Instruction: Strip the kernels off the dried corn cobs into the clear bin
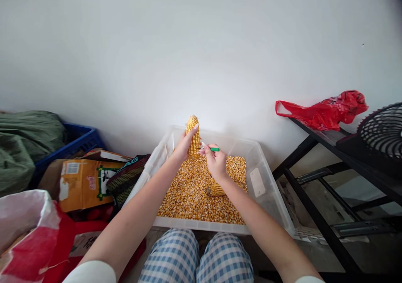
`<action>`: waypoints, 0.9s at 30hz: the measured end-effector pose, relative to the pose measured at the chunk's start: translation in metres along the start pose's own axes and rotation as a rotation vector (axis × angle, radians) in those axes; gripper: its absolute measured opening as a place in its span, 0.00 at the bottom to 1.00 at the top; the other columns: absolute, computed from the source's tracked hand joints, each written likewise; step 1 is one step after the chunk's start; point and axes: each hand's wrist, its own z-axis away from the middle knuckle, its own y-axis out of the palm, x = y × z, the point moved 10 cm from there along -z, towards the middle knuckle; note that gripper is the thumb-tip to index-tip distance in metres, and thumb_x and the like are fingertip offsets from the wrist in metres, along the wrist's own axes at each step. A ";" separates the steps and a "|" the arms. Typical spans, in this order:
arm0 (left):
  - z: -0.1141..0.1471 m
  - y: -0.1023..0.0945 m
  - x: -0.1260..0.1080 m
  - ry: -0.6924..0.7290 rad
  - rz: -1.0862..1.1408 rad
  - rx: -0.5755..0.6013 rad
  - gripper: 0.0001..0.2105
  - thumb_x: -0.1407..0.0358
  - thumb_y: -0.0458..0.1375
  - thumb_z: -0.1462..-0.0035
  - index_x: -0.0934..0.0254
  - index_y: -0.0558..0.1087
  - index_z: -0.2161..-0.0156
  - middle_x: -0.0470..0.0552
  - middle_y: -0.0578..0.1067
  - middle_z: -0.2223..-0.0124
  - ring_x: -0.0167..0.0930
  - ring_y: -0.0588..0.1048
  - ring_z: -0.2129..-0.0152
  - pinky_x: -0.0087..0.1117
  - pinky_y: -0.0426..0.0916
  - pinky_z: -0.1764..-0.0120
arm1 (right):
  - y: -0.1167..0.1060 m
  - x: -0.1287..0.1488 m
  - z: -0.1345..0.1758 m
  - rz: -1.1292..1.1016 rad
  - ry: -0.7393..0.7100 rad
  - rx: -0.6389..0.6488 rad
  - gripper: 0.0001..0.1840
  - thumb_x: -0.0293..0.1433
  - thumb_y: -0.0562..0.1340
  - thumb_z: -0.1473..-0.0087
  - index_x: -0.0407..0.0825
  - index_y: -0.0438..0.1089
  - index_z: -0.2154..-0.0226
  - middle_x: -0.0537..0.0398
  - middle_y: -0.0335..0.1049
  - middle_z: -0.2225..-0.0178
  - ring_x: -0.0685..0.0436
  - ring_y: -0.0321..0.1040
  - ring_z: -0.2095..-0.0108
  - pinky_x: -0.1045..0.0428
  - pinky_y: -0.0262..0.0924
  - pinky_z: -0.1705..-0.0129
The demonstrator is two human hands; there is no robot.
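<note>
My left hand (pixel 184 143) is wrapped round an ear of yellow corn (pixel 193 135), held nearly upright over a clear plastic bin (pixel 257 155). In my right hand (pixel 215 159) is a thin green-handled tool (pixel 214 149), gripped between thumb and fingers. Its slim light tip points left and meets the lower part of the ear; its exact kind is too small to make out. Loose corn kernels (pixel 191 191) cover the bin's floor. A second ear of corn (pixel 215 189) lies on them, partly hidden by my right forearm.
A black metal frame (pixel 329 199) stands at right, bearing a red plastic bag (pixel 333 109) and a black fan (pixel 383 128). To the left are a cardboard box (pixel 84 182), a blue crate (pixel 84 138) and a red-and-white bag (pixel 34 241). A white wall (pixel 201 57) rises behind the bin.
</note>
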 end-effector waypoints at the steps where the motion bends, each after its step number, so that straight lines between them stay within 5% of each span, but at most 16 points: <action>1: 0.000 0.000 0.000 0.004 -0.005 -0.002 0.22 0.49 0.59 0.57 0.65 0.63 0.63 0.48 0.71 0.75 0.27 0.71 0.83 0.25 0.64 0.82 | 0.000 -0.001 -0.001 -0.007 0.005 0.005 0.13 0.40 0.55 0.48 0.48 0.67 0.69 0.54 0.71 0.74 0.47 0.70 0.71 0.52 0.65 0.65; 16: 0.007 0.006 -0.024 0.210 -0.315 -0.057 0.15 0.53 0.58 0.55 0.64 0.67 0.67 0.45 0.67 0.78 0.26 0.67 0.83 0.25 0.59 0.79 | 0.003 -0.023 -0.021 -0.147 0.203 0.181 0.17 0.45 0.56 0.51 0.46 0.64 0.74 0.54 0.70 0.79 0.49 0.69 0.79 0.54 0.66 0.73; 27: 0.020 0.024 -0.037 0.357 -0.460 0.019 0.10 0.61 0.60 0.55 0.65 0.70 0.68 0.45 0.68 0.75 0.27 0.66 0.75 0.24 0.59 0.71 | 0.008 -0.047 -0.022 -0.181 0.315 0.275 0.19 0.47 0.56 0.53 0.47 0.61 0.73 0.57 0.69 0.81 0.50 0.68 0.82 0.55 0.65 0.78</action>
